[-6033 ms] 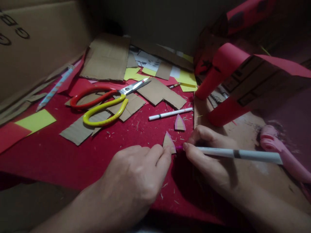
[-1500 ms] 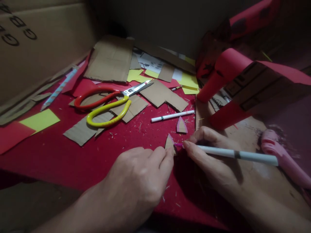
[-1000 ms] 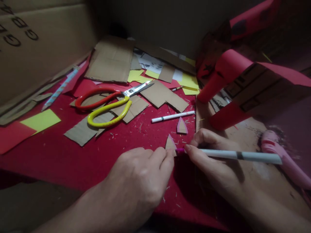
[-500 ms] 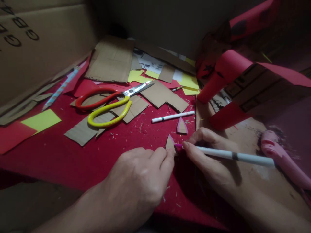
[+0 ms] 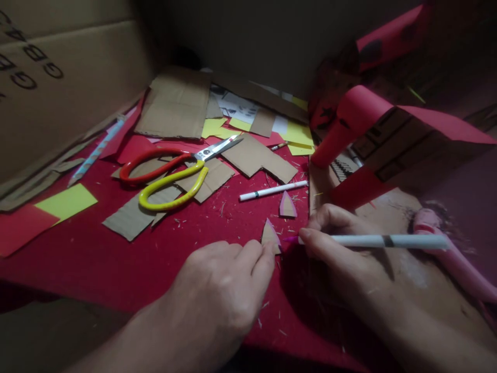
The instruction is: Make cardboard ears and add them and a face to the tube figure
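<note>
My left hand (image 5: 229, 290) is closed on the lower edge of a small pointed cardboard piece (image 5: 269, 235) lying on the red cloth. Pink colour runs along that piece's edge; its lower part hides behind my fingers. In my right hand (image 5: 341, 254) is a white felt-tip pen (image 5: 357, 241) with a dark band, its magenta tip a little to the right of the piece and apart from it. A second pointed cardboard piece (image 5: 288, 206), edged in pink, lies just beyond. Behind it rests another white pen (image 5: 273, 190).
Scissors (image 5: 202, 154) with red and yellow handles lie on cardboard scraps (image 5: 259, 157). A blue-striped pencil (image 5: 97, 150) is at the left, by a large cardboard box (image 5: 77, 67). On the right stand a red paper-and-cardboard model (image 5: 363, 129) and a pink tool (image 5: 454, 259).
The pen tip has come off the piece's edge, moving slightly right, and the pen lies more level. My left hand keeps its hold. The whole view has shifted slightly.
</note>
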`<action>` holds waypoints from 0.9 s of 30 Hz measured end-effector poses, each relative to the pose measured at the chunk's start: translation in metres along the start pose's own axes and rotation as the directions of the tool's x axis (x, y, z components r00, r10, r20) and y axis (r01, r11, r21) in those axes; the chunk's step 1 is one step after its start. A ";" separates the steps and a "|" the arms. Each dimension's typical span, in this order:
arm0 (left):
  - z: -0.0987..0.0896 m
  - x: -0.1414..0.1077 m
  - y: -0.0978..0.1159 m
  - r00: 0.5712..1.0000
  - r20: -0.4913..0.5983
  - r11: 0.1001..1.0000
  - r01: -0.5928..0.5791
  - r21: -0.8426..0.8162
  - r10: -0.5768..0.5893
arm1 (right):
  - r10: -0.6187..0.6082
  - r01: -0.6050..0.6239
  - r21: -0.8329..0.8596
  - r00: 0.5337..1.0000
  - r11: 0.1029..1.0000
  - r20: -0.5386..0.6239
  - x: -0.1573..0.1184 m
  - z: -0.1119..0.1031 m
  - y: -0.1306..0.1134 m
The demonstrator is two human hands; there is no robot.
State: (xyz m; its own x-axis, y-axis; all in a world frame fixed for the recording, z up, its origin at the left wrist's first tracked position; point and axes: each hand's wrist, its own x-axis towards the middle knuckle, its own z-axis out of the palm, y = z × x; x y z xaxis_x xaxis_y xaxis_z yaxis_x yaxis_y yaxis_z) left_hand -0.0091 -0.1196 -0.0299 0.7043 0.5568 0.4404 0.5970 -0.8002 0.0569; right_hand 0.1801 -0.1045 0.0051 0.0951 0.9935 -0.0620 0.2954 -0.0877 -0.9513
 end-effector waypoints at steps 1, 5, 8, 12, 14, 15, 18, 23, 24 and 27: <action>0.000 0.000 0.000 1.000 -0.009 1.000 -0.008 0.010 0.008 | 0.001 -0.001 -0.010 1.000 1.000 0.003 0.000 0.000 -0.002; -0.003 0.004 -0.002 0.999 0.003 0.998 -0.038 0.049 0.038 | -0.007 0.008 -0.056 1.000 0.998 0.012 -0.001 -0.002 -0.003; -0.005 0.005 -0.002 0.999 0.028 0.998 -0.045 0.033 0.044 | -0.026 0.026 -0.026 1.000 0.999 0.000 -0.001 -0.001 0.003; -0.006 0.004 -0.003 0.999 -0.008 0.998 -0.053 0.035 0.054 | -0.019 0.019 -0.050 1.000 0.999 0.014 -0.001 -0.002 0.009; -0.006 0.003 -0.003 0.998 -0.046 0.998 -0.047 0.047 0.049 | -0.033 0.035 -0.083 0.999 0.996 0.025 -0.001 -0.003 0.009; -0.006 0.003 -0.003 0.997 -0.053 0.998 -0.045 0.049 0.048 | -0.048 0.051 -0.103 0.998 0.993 0.031 -0.001 -0.003 0.008; -0.005 0.002 -0.002 0.998 -0.033 0.998 -0.055 0.043 0.057 | -0.089 0.100 -0.178 0.994 0.979 0.068 -0.001 -0.003 0.007; 0.001 0.000 -0.002 0.998 -0.051 0.999 -0.046 0.022 0.047 | -0.135 0.153 -0.242 0.987 0.958 0.090 -0.002 0.000 0.010; 0.001 0.000 -0.002 0.997 -0.057 0.999 -0.047 0.028 0.048 | -0.145 0.162 -0.247 0.986 0.955 0.086 -0.002 0.001 0.011; 0.001 0.000 -0.002 0.998 -0.035 0.998 -0.049 0.046 0.051 | -0.155 0.168 -0.277 0.986 0.946 0.066 -0.002 0.002 0.012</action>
State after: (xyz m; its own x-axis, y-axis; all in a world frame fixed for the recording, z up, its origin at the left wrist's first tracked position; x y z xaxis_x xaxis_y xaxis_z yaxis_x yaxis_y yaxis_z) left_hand -0.0100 -0.1180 -0.0313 0.7200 0.5071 0.4739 0.5784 -0.8158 -0.0058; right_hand 0.1816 -0.1072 -0.0069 -0.0153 0.9977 0.0664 0.5589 0.0636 -0.8268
